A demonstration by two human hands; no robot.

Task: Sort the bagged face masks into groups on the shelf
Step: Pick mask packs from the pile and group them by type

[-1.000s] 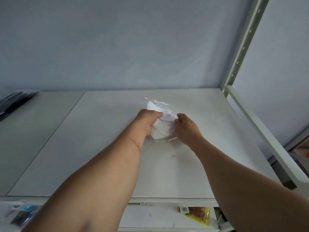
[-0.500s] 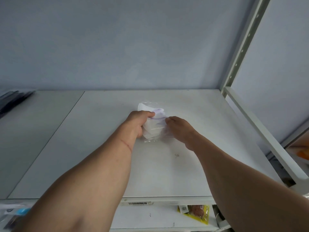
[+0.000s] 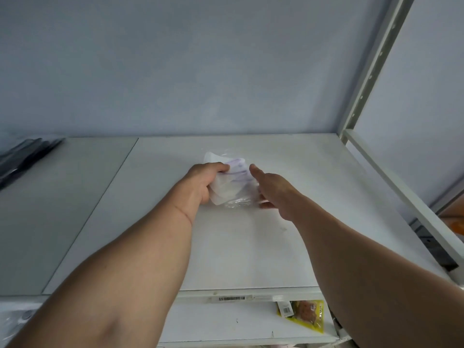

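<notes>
A small stack of white face masks in clear plastic bags [image 3: 232, 183] lies on the white shelf [image 3: 288, 242], near its middle. My left hand [image 3: 204, 180] grips the stack's left side, fingers curled over the top edge. To the right, my right hand [image 3: 272, 187] has its fingers stretched out, with the fingertips at the bags' right edge and the thumb low against the plastic. The lower part of the stack is hidden behind both hands.
Dark bagged items [image 3: 22, 156] lie at the far left on a grey shelf panel [image 3: 50, 209]. A white upright post [image 3: 374, 64] and a side rail [image 3: 401, 194] bound the right. On the lower shelf lies a yellow packet [image 3: 305, 316].
The stack of bags has slid slightly left and farther back on the shelf. My right hand has let go of its pinch and spread its fingers.
</notes>
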